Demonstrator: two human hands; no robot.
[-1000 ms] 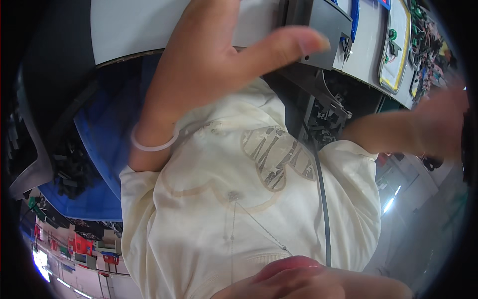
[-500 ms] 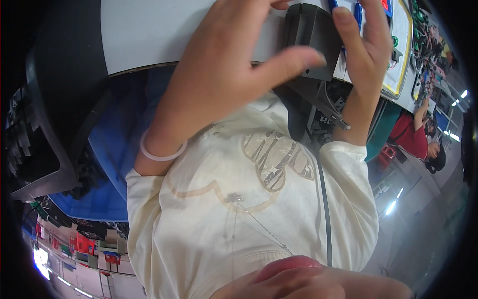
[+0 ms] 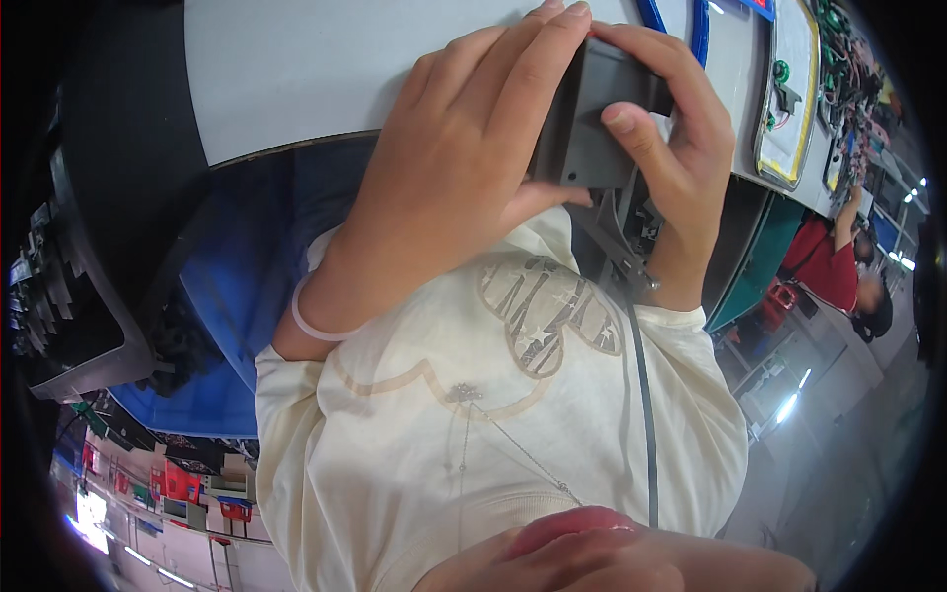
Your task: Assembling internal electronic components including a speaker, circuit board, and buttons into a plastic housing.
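Close below the head camera, I see both hands clasped around a dark grey box-shaped part (image 3: 590,123), held just above my chest. My left hand (image 3: 464,168) wraps its near side, fingers laid over the top; my right hand (image 3: 681,148) grips the far side, thumb pressed on the face towards me. That box stands roughly upright in the picture, its long axis running top to bottom, and the hands cover its upper end. Behind it lies a pale grey desk (image 3: 296,69). A blue chair back (image 3: 237,296) sits lower left, and a yellow-rimmed tray (image 3: 794,109) upper right. My cream shirt (image 3: 473,434) fills the foreground, with a thin black cable (image 3: 646,414) hanging down it. Another person in red (image 3: 829,271) works far right.
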